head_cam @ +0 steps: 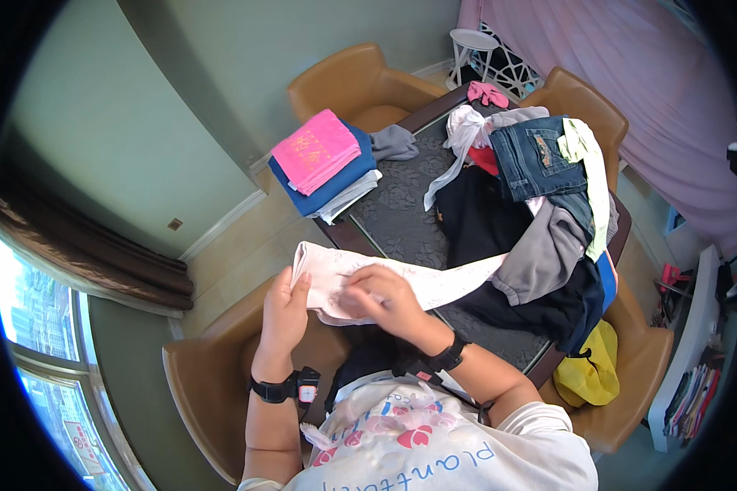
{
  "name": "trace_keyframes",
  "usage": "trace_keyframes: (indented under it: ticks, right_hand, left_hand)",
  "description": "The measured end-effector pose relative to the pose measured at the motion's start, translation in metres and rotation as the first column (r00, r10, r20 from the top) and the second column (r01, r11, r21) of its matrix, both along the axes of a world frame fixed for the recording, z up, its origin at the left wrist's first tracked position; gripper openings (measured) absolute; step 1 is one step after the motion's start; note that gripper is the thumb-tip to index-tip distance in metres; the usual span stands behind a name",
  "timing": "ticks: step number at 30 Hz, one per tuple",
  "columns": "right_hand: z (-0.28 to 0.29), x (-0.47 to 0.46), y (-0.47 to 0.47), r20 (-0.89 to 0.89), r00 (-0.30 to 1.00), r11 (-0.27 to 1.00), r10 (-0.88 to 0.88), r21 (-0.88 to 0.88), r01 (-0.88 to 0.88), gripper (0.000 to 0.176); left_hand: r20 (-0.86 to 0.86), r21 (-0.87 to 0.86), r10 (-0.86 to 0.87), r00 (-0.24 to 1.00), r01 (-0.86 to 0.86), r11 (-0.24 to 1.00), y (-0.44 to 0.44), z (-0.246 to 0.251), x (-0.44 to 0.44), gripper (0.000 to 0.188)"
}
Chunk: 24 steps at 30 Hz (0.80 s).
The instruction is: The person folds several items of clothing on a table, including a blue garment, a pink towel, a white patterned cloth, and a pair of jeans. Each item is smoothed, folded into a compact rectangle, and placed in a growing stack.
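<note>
A pale pink printed garment (448,282), its cloth long and narrow, stretches from my hands to the clothes heap on the table. My left hand (285,307) grips its folded end, thumb on the near face. Over the wider part, my right hand (387,301) has its fingers bent against the fabric; whether they pinch it cannot be made out. The garment's far end reaches a grey sleeve-like garment (537,258). Folded blue denim (540,159) lies on the heap, with a pale green garment (592,184) over it. Black clothing (482,215) lies beneath.
A folded stack topped by a pink cloth (313,150) stands at the table's left corner, beside a grey cloth (394,142). Tan armchairs (356,86) surround the dark table (399,202). A yellow item (589,368) rests on the right chair. A pink scrunchie-like cloth (487,94) lies at the far corner.
</note>
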State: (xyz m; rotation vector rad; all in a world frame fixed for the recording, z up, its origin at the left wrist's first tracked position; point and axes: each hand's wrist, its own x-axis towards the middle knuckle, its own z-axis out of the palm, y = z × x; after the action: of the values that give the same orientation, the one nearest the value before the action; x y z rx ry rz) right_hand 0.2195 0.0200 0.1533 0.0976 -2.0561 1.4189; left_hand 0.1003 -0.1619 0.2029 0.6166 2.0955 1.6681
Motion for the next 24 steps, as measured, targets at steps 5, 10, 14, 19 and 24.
trace_keyframes:
  ticks: [5, 10, 14, 19, 24]
  right_hand:
    - [-0.015, -0.013, 0.035, 0.025, 0.977, 0.958, -0.211, 0.202, 0.202, 0.035]
    - [-0.028, -0.011, 0.019, 0.368, 0.924, 0.993, 0.101, -0.096, -0.07, 0.056]
    - [-0.035, -0.006, 0.018, 0.363, 0.917, 0.986, 0.165, -0.09, -0.142, 0.072]
    - [-0.028, 0.006, 0.038, 0.394, 0.907, 0.984, 0.149, -0.148, -0.097, 0.081]
    - [-0.026, 0.02, 0.044, 0.217, 0.973, 0.963, 0.074, -0.271, -0.013, 0.073]
  left_hand:
    - [-0.04, 0.057, -0.02, 0.999, 0.022, 0.998, -0.016, 0.043, -0.005, 0.031]
    - [-0.082, 0.081, -0.062, 0.995, 0.069, 0.994, -0.022, 0.093, -0.013, 0.034]
    - [-0.233, -0.23, -0.256, 0.938, 0.202, 0.952, -0.016, 0.129, -0.011, 0.026]
    - [-0.316, -0.338, -0.418, 0.852, 0.311, 0.888, 0.009, 0.178, 0.009, 0.019]
    - [-0.458, -0.354, -0.484, 0.746, 0.347, 0.869, 0.032, 0.216, 0.032, 0.018]
